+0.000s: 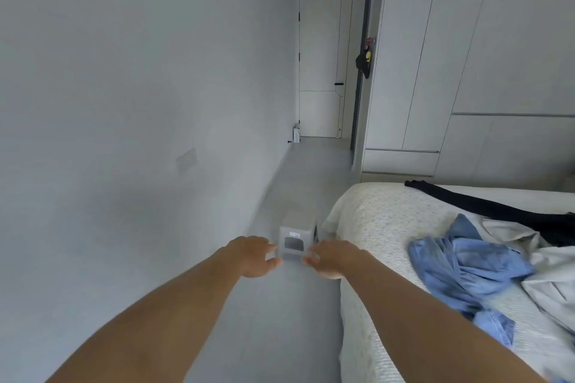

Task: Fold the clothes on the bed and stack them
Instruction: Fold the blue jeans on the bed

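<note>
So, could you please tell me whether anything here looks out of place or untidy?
Yes: the clothes lie unfolded on the bed, a crumpled blue garment, a rumpled pale one, a dark one. Also, both hands reach for a small grey stool on the floor, not the clothes.

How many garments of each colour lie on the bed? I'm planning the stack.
Blue: 1
Black: 1
Pale grey-white: at least 1; its folds hide whether there are more
Total: at least 3
</note>
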